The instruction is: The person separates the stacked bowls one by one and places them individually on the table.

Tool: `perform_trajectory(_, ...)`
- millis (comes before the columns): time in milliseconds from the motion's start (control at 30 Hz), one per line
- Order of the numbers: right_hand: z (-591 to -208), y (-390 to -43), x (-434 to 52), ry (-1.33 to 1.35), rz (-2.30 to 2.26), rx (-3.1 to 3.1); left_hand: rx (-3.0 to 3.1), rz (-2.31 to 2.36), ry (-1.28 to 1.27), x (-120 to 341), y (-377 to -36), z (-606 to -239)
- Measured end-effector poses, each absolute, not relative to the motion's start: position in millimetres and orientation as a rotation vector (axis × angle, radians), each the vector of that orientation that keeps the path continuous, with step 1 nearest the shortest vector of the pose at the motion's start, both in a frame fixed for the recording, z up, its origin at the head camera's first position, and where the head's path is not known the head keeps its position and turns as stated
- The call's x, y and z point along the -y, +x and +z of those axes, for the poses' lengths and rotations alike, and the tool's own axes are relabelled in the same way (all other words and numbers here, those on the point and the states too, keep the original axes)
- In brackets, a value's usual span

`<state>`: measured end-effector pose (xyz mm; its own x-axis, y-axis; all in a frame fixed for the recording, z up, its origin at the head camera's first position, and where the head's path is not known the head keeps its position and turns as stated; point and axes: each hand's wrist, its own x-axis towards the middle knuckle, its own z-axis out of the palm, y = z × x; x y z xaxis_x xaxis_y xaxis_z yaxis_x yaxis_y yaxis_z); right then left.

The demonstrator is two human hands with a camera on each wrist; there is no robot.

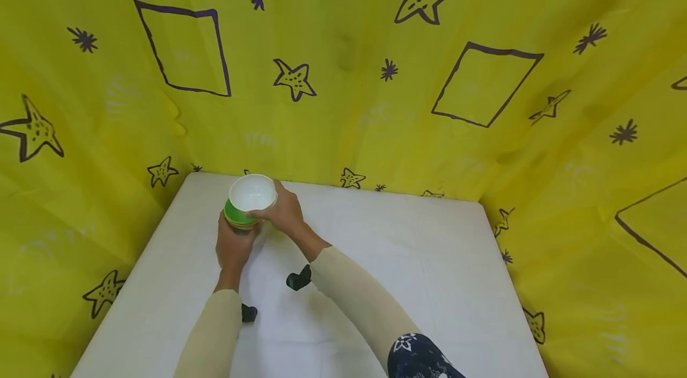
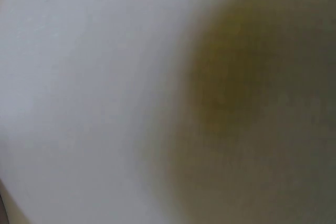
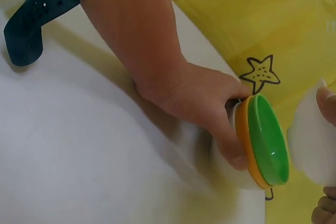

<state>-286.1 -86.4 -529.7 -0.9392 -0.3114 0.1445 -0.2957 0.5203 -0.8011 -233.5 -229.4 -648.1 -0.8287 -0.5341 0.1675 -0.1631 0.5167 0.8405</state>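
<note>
My left hand (image 1: 233,245) grips a small stack of bowls from below and the side. The green bowl (image 3: 269,140) is innermost, inside an orange bowl (image 3: 247,140), with a white bowl (image 3: 236,177) outermost. A separate white bowl (image 1: 254,192) is in my right hand (image 1: 285,211), thumb and fingers pinching its side. It hangs just above the stack, covering part of the green bowl in the head view. In the right wrist view a gap separates the two. The left wrist view is mostly a pale surface and a dark blur.
A white table (image 1: 386,270) lies beneath both arms. Yellow cloth (image 1: 343,127) with drawn stars and squares hangs behind the table and along both sides. Dark wrist mounts (image 1: 299,278) stick out by the sleeves.
</note>
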Motion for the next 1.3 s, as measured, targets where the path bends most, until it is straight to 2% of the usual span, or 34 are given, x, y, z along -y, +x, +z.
perform_trajectory(567,-528.0,-281.5,56.7,-0.327,-1.617,-2.750,2.336,-1.232,0.495,232.5,-233.4,-657.2)
perform_trajectory(1300,-556.2,-289.7,14.5,-0.098,-1.688,-2.779,2.310,-1.247,0.485,229.5,-233.4,-659.1)
